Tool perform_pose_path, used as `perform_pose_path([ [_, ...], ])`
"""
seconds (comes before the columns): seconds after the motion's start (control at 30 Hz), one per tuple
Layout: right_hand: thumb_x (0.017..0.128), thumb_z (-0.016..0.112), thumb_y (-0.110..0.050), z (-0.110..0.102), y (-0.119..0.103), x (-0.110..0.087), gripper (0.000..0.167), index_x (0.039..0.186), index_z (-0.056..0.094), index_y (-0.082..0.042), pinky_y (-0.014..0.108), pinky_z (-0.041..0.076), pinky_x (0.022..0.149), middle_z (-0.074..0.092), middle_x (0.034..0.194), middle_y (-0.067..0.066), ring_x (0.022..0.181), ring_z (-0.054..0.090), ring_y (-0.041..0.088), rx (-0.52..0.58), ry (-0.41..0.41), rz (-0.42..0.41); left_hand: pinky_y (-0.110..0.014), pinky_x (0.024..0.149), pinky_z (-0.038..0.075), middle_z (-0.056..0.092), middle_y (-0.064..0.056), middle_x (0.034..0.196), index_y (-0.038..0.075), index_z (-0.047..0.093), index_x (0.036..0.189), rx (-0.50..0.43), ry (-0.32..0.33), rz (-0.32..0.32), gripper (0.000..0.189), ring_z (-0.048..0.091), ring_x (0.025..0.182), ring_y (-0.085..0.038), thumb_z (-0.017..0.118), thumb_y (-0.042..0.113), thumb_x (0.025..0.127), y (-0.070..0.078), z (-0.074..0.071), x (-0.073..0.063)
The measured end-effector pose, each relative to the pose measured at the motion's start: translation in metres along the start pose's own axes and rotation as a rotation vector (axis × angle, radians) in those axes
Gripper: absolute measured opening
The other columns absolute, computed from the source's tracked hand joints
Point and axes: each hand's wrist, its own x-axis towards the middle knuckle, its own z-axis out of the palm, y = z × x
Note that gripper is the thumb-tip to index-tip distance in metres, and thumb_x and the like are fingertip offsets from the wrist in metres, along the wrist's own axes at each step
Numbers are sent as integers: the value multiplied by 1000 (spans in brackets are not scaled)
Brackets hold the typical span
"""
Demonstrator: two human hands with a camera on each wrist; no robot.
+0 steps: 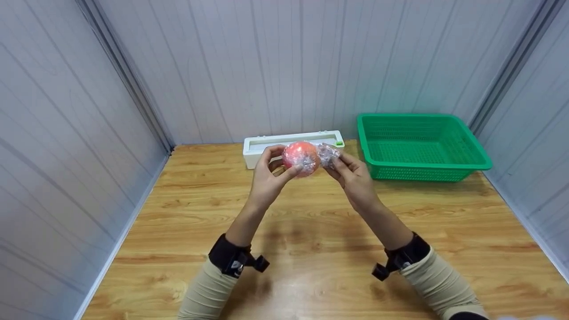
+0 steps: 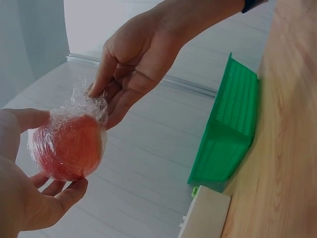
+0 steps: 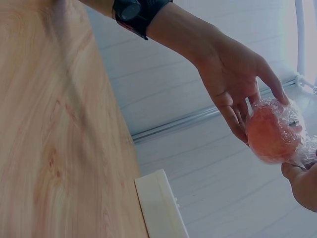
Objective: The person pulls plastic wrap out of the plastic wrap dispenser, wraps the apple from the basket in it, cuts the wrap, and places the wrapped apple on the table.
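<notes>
A red apple (image 1: 298, 153) wrapped in clear cling film is held up over the table. My left hand (image 1: 268, 178) grips it from the left, thumb on the near side and fingers curled round the far side. On the other side, my right hand (image 1: 357, 182) pinches the bunched, twisted end of the cling film (image 1: 328, 155) between thumb and fingers. In the left wrist view the film lies in wrinkles over the apple (image 2: 74, 148) and gathers towards the right hand. A dark stem spot shows through the film in the right wrist view.
Behind the hands, a long white cling film dispenser (image 1: 250, 156) with a green slider (image 1: 339, 143) stands on the wooden table (image 1: 200, 200) by the back wall. A green plastic basket (image 1: 422, 171) sits at the back right. Pale panel walls enclose the table on three sides.
</notes>
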Motion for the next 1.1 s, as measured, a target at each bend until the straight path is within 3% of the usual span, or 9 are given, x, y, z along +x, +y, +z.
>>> perform_pose_path([
  [0.37,113,47,-6,6,7,-6,43,155,49,3,37,41,119,48,160,17,149,45,26,-129,-42,-60,-45,99,60,52,-18,130,0,52,133,-2,9,6,61,64,115,-31,87,6,84,-4,5,-1],
  [0.5,112,52,-10,8,8,-8,47,158,47,-3,34,43,118,50,160,12,148,47,26,-236,-51,-81,-51,99,59,52,-18,130,0,51,133,-1,17,3,62,64,113,-31,88,5,84,-5,7,-1],
  [0.6,108,58,-4,10,8,-9,54,160,45,-5,34,44,118,50,160,13,147,48,27,-309,-64,-112,-51,97,60,52,-17,129,1,51,132,-2,20,-1,62,64,112,-30,89,6,83,-6,8,-2],
  [0.73,102,65,5,14,9,-10,67,162,38,-4,36,36,122,42,166,13,153,39,27,-360,-107,-169,-50,97,60,52,-16,128,2,50,129,-7,15,-11,61,63,111,-30,90,7,83,-4,9,-4],
  [1.1,92,83,-4,18,16,-13,91,167,32,-11,34,36,121,40,167,11,153,38,24,-610,-97,-267,-45,96,61,53,-13,126,4,48,127,55,12,-7,62,63,108,-28,91,13,83,-5,13,-8],
])
